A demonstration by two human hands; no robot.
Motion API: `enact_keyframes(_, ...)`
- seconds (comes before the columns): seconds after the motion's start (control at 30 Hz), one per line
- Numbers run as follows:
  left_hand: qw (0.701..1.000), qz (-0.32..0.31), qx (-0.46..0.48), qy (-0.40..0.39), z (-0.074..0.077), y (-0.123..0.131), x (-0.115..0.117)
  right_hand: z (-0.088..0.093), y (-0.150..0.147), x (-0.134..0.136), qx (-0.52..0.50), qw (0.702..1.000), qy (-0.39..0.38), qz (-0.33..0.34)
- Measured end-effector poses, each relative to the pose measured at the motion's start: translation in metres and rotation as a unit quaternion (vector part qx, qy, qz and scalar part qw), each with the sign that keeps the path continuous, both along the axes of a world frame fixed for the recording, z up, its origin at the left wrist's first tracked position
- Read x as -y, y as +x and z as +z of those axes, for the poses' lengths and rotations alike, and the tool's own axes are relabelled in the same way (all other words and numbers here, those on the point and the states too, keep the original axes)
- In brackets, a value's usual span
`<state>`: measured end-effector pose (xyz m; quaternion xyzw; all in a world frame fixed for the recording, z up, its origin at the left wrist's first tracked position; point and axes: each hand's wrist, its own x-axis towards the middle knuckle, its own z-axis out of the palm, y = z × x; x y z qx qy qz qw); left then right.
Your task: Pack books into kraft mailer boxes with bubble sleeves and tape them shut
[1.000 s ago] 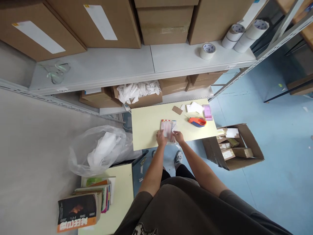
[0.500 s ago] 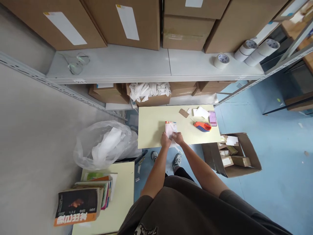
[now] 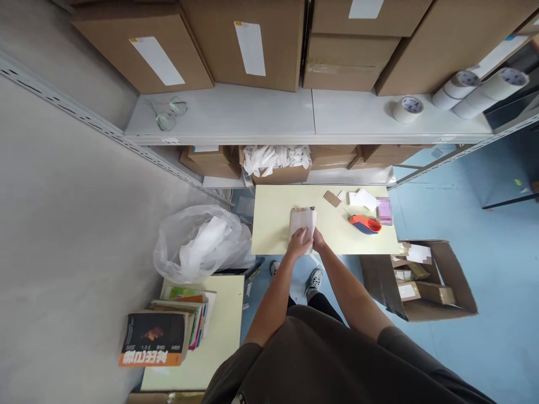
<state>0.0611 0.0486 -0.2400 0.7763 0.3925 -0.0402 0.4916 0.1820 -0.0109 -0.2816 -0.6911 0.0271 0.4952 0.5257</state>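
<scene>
A small flat packet (image 3: 303, 220), pale with a coloured strip at its far edge, lies on the pale yellow table (image 3: 273, 224) near its front edge. My left hand (image 3: 298, 244) rests on the packet's near end with the fingers curled over it. Close beside it, my right hand (image 3: 318, 240) grips the packet's near right corner. The two hands touch each other.
An orange and blue tape dispenser (image 3: 364, 224), white slips (image 3: 362, 198), a cardboard scrap (image 3: 332, 198) and a purple pad (image 3: 384, 211) lie on the table's right part. An open carton (image 3: 421, 279) stands on the floor at right, a plastic bag (image 3: 200, 242) at left, stacked books (image 3: 168, 332) nearer.
My hands have drawn together at the packet's near end. The packet's coloured face, visible a second ago, now shows mostly pale. The camera view has shifted, so everything sits further right.
</scene>
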Motion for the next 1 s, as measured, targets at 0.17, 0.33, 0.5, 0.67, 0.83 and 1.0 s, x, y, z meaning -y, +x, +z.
enact_keyframes(0.17,0.996,-0.052,-0.065,0.016,-0.022,0.012,0.023,-0.001,0.024,0.03,0.205,0.955,-0.215,-0.007)
enact_keyframes(0.33,0.997,-0.034,-0.05,0.05,-0.031,0.013,0.028,0.003,0.032,0.05,0.278,0.937,-0.212,0.0)
enact_keyframes(0.5,0.995,0.055,0.002,0.081,-0.035,-0.005,0.001,0.0,0.016,0.051,0.186,0.971,-0.152,0.008)
enact_keyframes(0.67,0.993,0.114,0.007,0.035,-0.033,-0.022,-0.025,-0.004,0.005,0.039,0.117,0.987,-0.105,-0.03)
enact_keyframes(0.83,0.987,0.159,0.03,0.021,-0.028,-0.04,-0.058,-0.004,-0.001,-0.003,0.045,0.997,-0.033,-0.053)
enact_keyframes(1.0,0.98,0.195,0.034,0.034,-0.029,-0.07,-0.123,-0.005,-0.015,-0.075,0.012,0.999,0.036,0.006)
